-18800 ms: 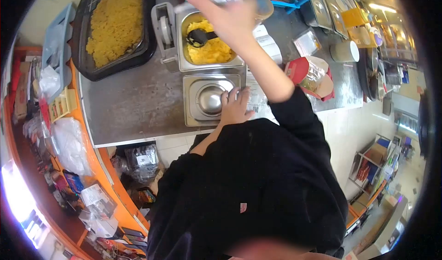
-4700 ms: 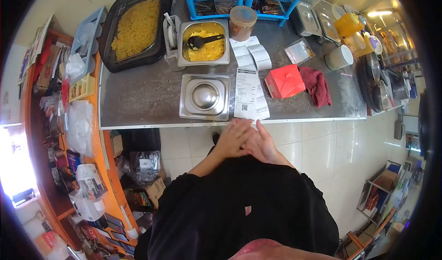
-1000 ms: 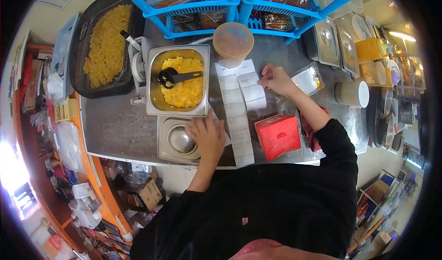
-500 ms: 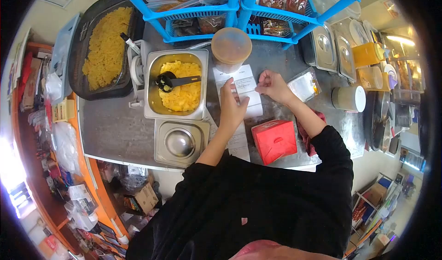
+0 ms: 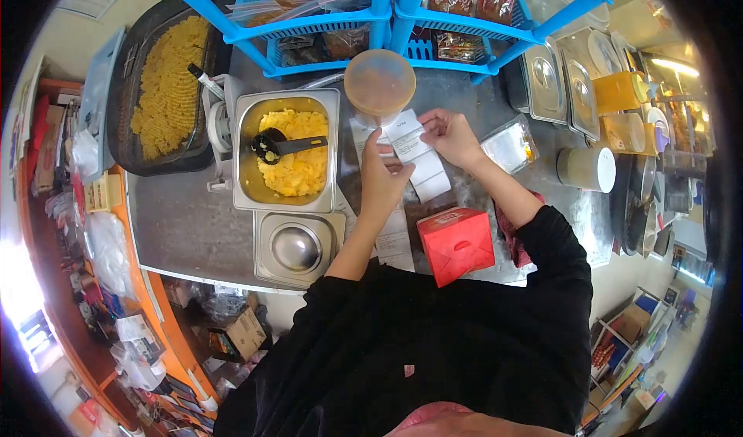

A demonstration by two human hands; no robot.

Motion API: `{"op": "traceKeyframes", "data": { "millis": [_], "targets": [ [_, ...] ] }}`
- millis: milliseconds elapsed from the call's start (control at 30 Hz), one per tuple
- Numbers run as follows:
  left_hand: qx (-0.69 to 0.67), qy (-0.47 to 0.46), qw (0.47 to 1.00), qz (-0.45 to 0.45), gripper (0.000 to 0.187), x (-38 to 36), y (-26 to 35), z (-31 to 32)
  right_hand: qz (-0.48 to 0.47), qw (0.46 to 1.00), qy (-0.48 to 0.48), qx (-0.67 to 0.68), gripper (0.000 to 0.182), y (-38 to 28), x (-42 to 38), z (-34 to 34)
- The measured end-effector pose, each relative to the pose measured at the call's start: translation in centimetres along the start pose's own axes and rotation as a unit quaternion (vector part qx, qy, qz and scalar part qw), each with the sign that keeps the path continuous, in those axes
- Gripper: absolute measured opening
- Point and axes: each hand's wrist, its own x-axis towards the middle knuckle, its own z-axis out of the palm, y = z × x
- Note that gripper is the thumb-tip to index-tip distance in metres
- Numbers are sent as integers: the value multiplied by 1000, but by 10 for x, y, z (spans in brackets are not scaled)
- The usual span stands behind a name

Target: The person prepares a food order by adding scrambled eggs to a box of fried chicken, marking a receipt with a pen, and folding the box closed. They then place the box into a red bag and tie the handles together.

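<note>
A white printed receipt (image 5: 422,162) slants across the counter between my hands, its lower end curling up. My right hand (image 5: 453,139) pinches the receipt's upper right edge between thumb and fingers. At its left side is my left hand (image 5: 381,178), thumb and index finger apart, the other fingers partly hidden behind the paper. More printed slips lie beneath, and a long one (image 5: 395,243) runs under my left forearm. Just beyond the receipt stands a round tub (image 5: 380,81) with a translucent lid. A red folded box (image 5: 457,245) sits nearer my body.
On the left, a steel pan (image 5: 334,154) holds yellow food (image 5: 290,178) and a black ladle (image 5: 298,144). A steel lid (image 5: 261,263) lies before it. Blue racks (image 5: 321,30) stand behind. Rightward are a clear packet (image 5: 508,147), a dark red cloth (image 5: 512,239) and a white-lidded jar (image 5: 586,168).
The receipt has turned and shifted, with its top now raised toward my right hand. My right hand has moved slightly up and left; my left hand has moved slightly left.
</note>
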Motion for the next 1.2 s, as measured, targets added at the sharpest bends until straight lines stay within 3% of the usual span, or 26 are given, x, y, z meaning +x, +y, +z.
{"op": "traceKeyframes", "data": {
  "millis": [167, 267, 367, 533, 667, 833, 933, 1133, 1200],
  "targets": [
    [146, -9, 987, 73, 65, 1, 7, 0, -6, 995, 10, -102, 23, -12, -5, 2],
    [221, -33, 973, 59, 63, 2, 19, 0, -22, 986, 23, -162, 23, -18, -7, 4],
    [246, -53, 968, 22, 69, 4, 29, -1, -27, 983, 33, -176, 24, -25, -10, 4],
    [246, -60, 967, 35, 72, 7, 18, -2, -30, 988, 43, -145, 20, -15, -11, 5],
    [240, -77, 968, 11, 73, 7, 24, -4, -24, 979, 31, -202, 19, -23, -11, 4],
    [300, -42, 950, 78, 75, 9, 16, -2, 5, 969, 38, -243, 14, -45, -16, 6],
    [288, -49, 954, 68, 75, 8, 20, -2, -33, 963, 79, -257, 11, -35, -19, 12],
    [293, -54, 952, 74, 77, 8, 20, -4, -107, 948, 73, -292, 6, -34, -26, 11],
    [296, -51, 950, 85, 79, 10, 16, -3, -236, 927, 86, -278, 4, -25, -23, 2]
  ]
}}
